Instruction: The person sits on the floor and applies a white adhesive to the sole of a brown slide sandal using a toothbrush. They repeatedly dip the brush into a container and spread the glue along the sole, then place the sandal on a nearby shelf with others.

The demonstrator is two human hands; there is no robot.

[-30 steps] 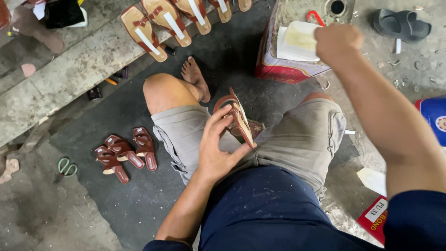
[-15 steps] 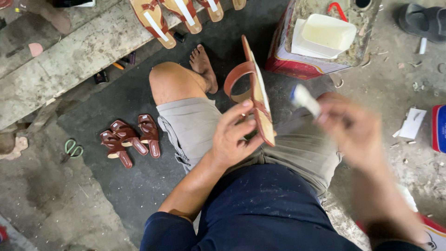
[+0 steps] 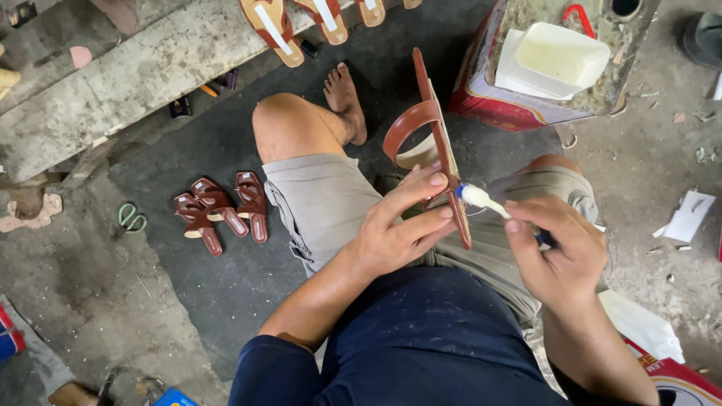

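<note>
My left hand (image 3: pixel 398 225) grips a brown strapped sandal (image 3: pixel 432 143) held on edge above my lap, sole facing right. My right hand (image 3: pixel 560 252) holds a small brush (image 3: pixel 481 199) whose white, glue-laden tip touches the sandal's sole near its lower end. A white tub of pale glue (image 3: pixel 556 60) sits on a red tin box (image 3: pixel 519 101) at the upper right, beyond my knee.
Three brown sandals (image 3: pixel 218 210) lie on the dark floor at left, green scissors (image 3: pixel 131 218) beside them. Tan sandals (image 3: pixel 301 19) rest on a concrete ledge (image 3: pixel 128 83) above. Paper scraps (image 3: pixel 688 218) and a red box (image 3: pixel 677 376) lie at right.
My right hand came from the glue tub down to the sandal with the brush. My left hand raised and turned the sandal upright on its edge.
</note>
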